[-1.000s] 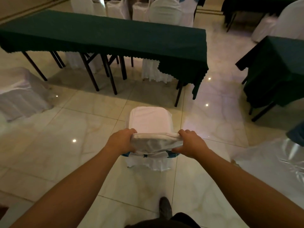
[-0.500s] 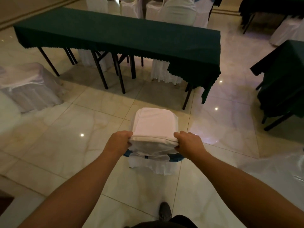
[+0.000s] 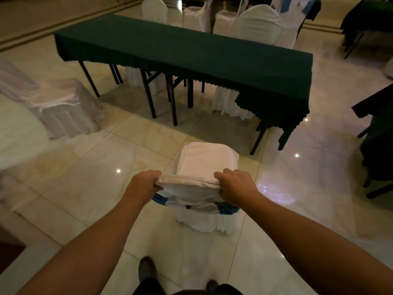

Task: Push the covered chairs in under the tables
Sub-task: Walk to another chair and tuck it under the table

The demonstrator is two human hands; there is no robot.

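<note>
The white-covered chair [image 3: 205, 167] is standing on the tiled floor [image 3: 85, 188], short of the green-clothed table [image 3: 191, 54]. You are clamping your left hand [image 3: 143, 185] and right hand [image 3: 236, 187] on its backrest corners. It is probably light; the loose cover may be slipping, so grip the frame through it.

Your left hand [image 3: 143, 185] and right hand [image 3: 236, 186] hide the top corners of the covered chair [image 3: 204, 184], and your fingertips disappear behind its back. The long table [image 3: 191, 54] hides the seats beyond it. The left chair [image 3: 57, 107] is blurred.
</note>
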